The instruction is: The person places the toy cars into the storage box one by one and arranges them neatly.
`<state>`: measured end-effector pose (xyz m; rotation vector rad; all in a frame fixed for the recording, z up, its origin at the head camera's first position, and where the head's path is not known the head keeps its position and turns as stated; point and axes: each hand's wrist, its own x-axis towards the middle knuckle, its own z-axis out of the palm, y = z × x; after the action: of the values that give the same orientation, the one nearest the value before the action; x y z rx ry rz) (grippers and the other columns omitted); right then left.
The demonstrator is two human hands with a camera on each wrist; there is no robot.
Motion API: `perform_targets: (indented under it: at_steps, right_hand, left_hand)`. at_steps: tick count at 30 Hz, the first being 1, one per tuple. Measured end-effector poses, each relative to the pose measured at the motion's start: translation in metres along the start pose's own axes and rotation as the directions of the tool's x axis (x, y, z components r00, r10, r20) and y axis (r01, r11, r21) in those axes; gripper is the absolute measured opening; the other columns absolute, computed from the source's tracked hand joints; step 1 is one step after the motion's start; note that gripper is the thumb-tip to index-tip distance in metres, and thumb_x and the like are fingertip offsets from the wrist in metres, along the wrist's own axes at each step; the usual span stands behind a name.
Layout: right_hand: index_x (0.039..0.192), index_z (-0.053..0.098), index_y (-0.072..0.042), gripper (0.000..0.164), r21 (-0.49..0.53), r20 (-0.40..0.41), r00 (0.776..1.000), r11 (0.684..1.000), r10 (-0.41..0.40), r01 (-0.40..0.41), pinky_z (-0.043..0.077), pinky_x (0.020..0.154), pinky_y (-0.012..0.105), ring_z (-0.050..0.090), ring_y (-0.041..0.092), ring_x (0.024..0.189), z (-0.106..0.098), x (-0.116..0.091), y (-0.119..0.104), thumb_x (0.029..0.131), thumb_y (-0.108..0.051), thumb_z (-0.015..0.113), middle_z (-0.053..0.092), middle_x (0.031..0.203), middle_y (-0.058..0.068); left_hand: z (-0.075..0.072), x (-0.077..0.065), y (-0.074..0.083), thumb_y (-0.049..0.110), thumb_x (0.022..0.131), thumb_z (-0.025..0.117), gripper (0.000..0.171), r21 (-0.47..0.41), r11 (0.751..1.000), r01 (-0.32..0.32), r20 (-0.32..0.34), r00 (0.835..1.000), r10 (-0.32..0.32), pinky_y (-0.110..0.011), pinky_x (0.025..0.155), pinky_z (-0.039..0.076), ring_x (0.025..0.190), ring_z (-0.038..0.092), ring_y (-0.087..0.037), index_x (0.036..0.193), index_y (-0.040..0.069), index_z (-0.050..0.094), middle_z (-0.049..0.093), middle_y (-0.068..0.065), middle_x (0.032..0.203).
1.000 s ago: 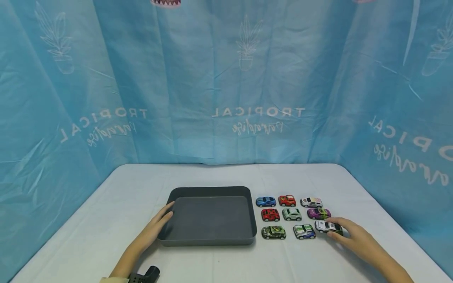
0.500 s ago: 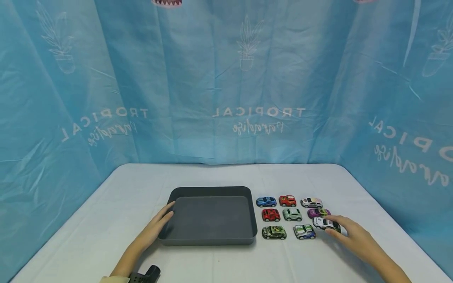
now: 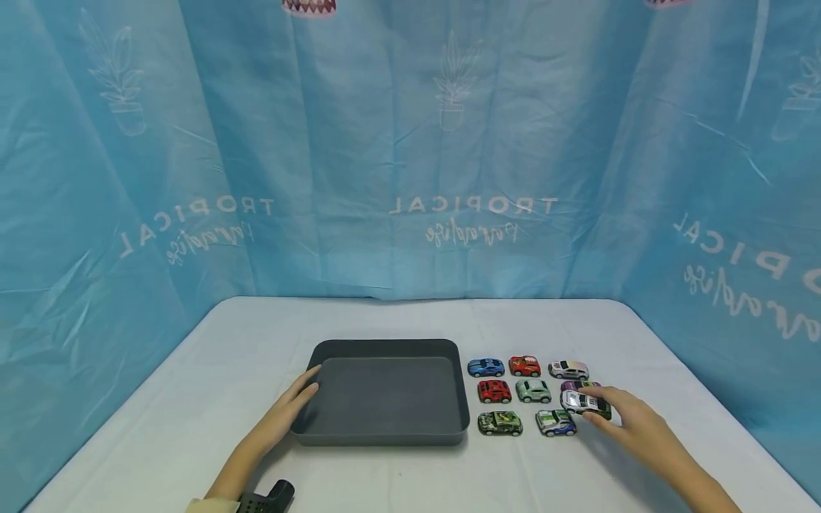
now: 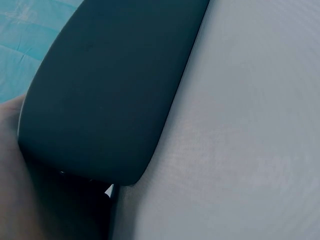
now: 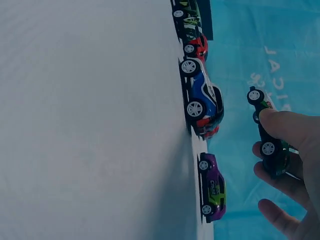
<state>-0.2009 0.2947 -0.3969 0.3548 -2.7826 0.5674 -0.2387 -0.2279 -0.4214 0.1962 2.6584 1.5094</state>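
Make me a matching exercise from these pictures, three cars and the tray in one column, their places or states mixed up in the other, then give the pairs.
1. tray
2. blue car
3. camo car
4. purple car

A. near row, left end
B. partly behind the held car in the head view
C. touched by the left hand
D. far row, left end

Pairs: 1-C, 2-D, 3-A, 4-B

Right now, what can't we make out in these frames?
Head: much of the purple car, behind the held white car.
Head: lettering on the cars, too small to read.
Left wrist: inside of the gray tray, behind its own outer wall; most of the left hand, cut off by the left edge.
Right wrist: one end of the camouflage car, cut off by the top edge.
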Motion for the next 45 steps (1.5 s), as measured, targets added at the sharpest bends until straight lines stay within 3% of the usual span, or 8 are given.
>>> perform_targets:
  at_steps: [12,25,32,40,45]
  right_hand:
    - [0.114,0.061,-0.011,0.04,-0.021,-0.012,0.998,0.998,-0.054,0.054,0.048,0.079,0.054,0.058,0.039,0.102,0.002,0.007,-0.016,0.08,-0.031,0.068,0.063,0.113,0.014]
    - [0.113,0.062,-0.013,0.042,-0.016,-0.008,0.996,0.996,-0.091,0.091,0.048,0.081,0.052,0.06,0.034,0.102,0.007,0.022,-0.041,0.08,-0.038,0.065,0.065,0.111,0.01]
    - [0.11,0.064,-0.014,0.037,0.005,-0.043,0.989,0.99,-0.142,0.142,0.049,0.08,0.05,0.062,0.029,0.098,0.011,0.023,-0.051,0.079,-0.033,0.068,0.067,0.105,0.005]
    - [0.108,0.064,-0.013,0.034,-0.029,-0.094,0.961,0.966,-0.259,0.257,0.053,0.077,0.039,0.064,0.022,0.093,0.016,0.032,-0.066,0.077,-0.027,0.071,0.068,0.102,0.0]
    - [0.109,0.064,-0.014,0.034,-0.024,-0.091,0.95,0.955,-0.298,0.297,0.053,0.078,0.038,0.064,0.02,0.095,0.019,0.037,-0.076,0.078,-0.025,0.071,0.068,0.104,-0.002]
  left_hand:
    - [-0.001,-0.002,0.002,0.04,0.098,0.032,0.054,-0.006,1.0,-0.012,0.001,1.0,0.012,-0.066,0.105,0.013,0.137,0.009,-0.045,0.145,0.016,0.021,0.013,-0.019,0.152]
    - [-0.001,-0.001,0.001,0.038,0.098,0.032,0.053,-0.017,0.999,-0.034,-0.005,0.999,0.034,-0.065,0.106,0.013,0.138,0.009,-0.044,0.145,0.017,0.021,0.013,-0.018,0.152]
    - [0.001,-0.001,0.0,0.04,0.098,0.032,0.053,-0.013,1.0,-0.013,-0.008,1.0,0.013,-0.066,0.106,0.012,0.138,0.009,-0.043,0.145,0.017,0.022,0.014,-0.018,0.152]
    - [0.0,-0.002,0.001,0.039,0.098,0.032,0.053,-0.008,1.0,-0.01,-0.014,1.0,0.01,-0.066,0.106,0.013,0.138,0.009,-0.043,0.145,0.018,0.023,0.014,-0.017,0.152]
    - [0.001,-0.001,0.001,0.038,0.098,0.032,0.053,-0.017,1.0,-0.017,-0.008,1.0,0.017,-0.066,0.106,0.012,0.138,0.009,-0.043,0.145,0.016,0.022,0.014,-0.017,0.152]
